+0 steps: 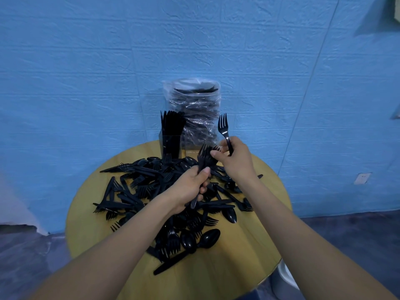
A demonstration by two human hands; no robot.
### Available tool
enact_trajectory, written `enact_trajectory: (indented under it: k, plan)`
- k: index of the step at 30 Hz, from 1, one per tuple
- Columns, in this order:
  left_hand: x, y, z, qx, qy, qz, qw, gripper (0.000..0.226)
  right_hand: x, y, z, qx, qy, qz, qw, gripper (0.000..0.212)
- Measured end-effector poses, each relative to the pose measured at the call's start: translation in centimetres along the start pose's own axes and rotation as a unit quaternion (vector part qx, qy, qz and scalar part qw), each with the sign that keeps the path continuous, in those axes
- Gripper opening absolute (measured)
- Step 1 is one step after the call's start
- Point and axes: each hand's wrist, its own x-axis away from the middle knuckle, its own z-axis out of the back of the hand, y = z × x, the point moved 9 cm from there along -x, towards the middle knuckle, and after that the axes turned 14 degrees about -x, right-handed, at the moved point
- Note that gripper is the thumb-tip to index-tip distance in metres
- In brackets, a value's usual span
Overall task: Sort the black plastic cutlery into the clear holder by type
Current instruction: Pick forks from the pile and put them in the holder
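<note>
Lying loose on round bench (238, 267): cutlery pile (155, 191). Left hand (190, 187) grips fork bundle (205, 158), tines up. Right hand (236, 161) pinches single fork (225, 132) upright. Behind: clear holder (171, 144), knives in left compartment; bagged cutlery (194, 111) beyond.

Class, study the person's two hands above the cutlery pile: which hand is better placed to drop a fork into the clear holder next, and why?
Probably the right hand: it holds a single fork upright, raised beside the clear holder. The left hand grips a bunch of forks lower, over the pile.
</note>
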Motion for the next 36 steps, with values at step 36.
enact_trajectory:
  k: [36]
  plan:
    - [2.2, 2.4, -0.8, 0.055, -0.049, -0.058, 0.996, 0.021, 1.6, 1.3, -2.7, -0.316, -0.037, -0.186, 0.930, 0.034]
